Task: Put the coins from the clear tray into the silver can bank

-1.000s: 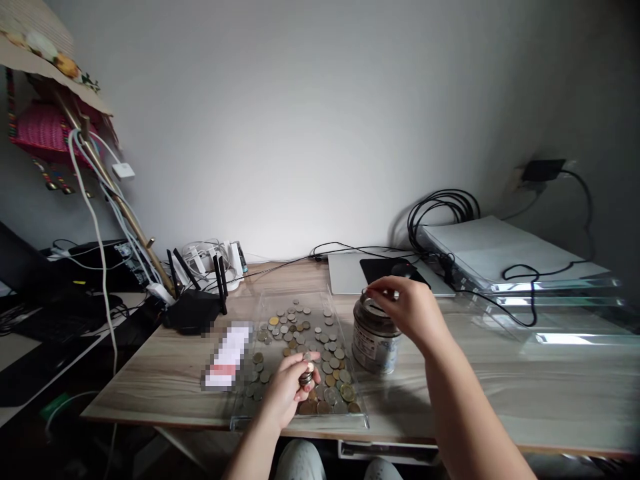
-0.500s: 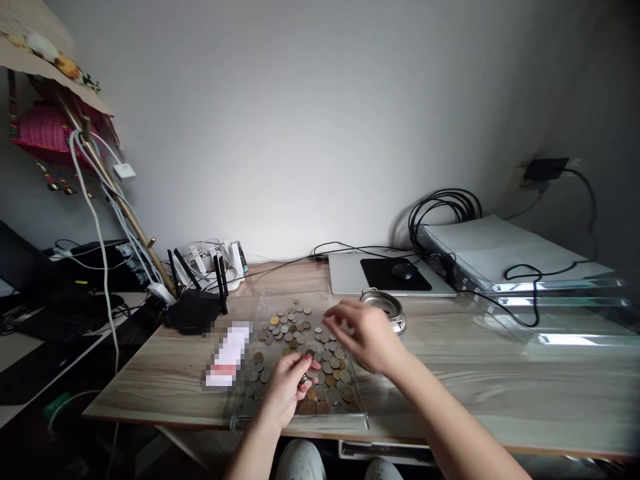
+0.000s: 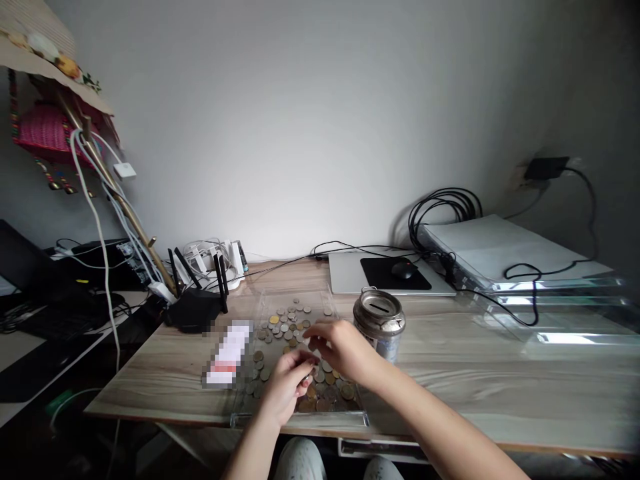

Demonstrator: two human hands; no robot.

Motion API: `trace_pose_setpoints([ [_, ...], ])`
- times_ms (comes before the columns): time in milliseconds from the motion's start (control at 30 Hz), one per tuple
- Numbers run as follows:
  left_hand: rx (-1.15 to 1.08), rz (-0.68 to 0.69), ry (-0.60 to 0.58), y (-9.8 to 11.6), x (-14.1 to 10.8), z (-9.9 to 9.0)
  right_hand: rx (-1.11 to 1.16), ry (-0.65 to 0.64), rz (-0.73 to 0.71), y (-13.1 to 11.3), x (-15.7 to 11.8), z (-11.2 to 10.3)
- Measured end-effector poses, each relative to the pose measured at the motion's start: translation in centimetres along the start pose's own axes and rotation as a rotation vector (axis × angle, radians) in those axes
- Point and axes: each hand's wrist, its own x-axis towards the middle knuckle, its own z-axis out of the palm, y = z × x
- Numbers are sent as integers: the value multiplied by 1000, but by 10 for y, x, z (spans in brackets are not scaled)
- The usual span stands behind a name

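Moved from the coin tin (image 3: 379,322) down to the clear tray (image 3: 300,418) on the bench (image 3: 475,380), right hand (image 3: 345,351) meets left hand (image 3: 287,385), whose curled fingers grip stacked coins (image 3: 306,378); right hand's grasp cannot be told

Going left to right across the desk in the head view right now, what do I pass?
Black router with upright antennas → blurred white and red card → clear plastic tray of loose coins → silver tin can with a coin slot → black computer mouse on its black pad → stacked clear acrylic trays.
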Motion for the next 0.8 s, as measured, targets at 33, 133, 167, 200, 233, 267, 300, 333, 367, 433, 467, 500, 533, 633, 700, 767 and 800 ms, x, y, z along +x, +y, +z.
trace_pose_setpoints([
  [33, 1, 2, 10, 0, 0, 0, -19, 109, -4, 0, -2, -10],
  [133, 4, 6, 28, 0, 0, -2, -141, 421, 75, 9, -10, -41],
  [167, 3, 13, 29, 0, 0, -3, -197, 485, 144, 14, -12, -50],
  [200, 0, 22, 29, 0, 1, -3, -258, 515, 231, 19, -15, -57],
  [233, -2, 31, 29, -1, 1, -4, -319, 513, 324, 25, -17, -63],
  [267, -4, 39, 29, -1, 1, -4, -375, 487, 416, 31, -18, -67],
  [300, -4, 43, 30, -1, 1, -4, -421, 451, 495, 37, -20, -69],
  [333, -5, 47, 32, -1, 1, -4, -454, 411, 556, 42, -21, -70],
  [367, -5, 51, 36, -1, 1, -3, -475, 377, 599, 45, -21, -70],
  [433, -6, 55, 45, -1, 1, -3, -489, 346, 633, 48, -22, -70],
  [467, -7, 57, 50, 0, 1, -3, -487, 360, 618, 47, -23, -70],
  [500, -9, 58, 54, 0, 1, -3, -479, 401, 580, 44, -23, -70],
  [533, -12, 58, 59, 0, 1, -3, -463, 464, 520, 39, -23, -69],
  [633, -40, 61, 69, 1, 1, -2, -328, 577, 214, 19, -20, -61],
  [700, -75, 55, 77, 1, 1, -2, -200, 403, 8, 4, -17, -47],
  [767, -120, 46, 82, 1, 2, -3, -134, 105, -116, -9, -12, -29],
  [800, -142, 39, 80, 1, 3, -3, -130, -30, -142, -13, -9, -20],
])
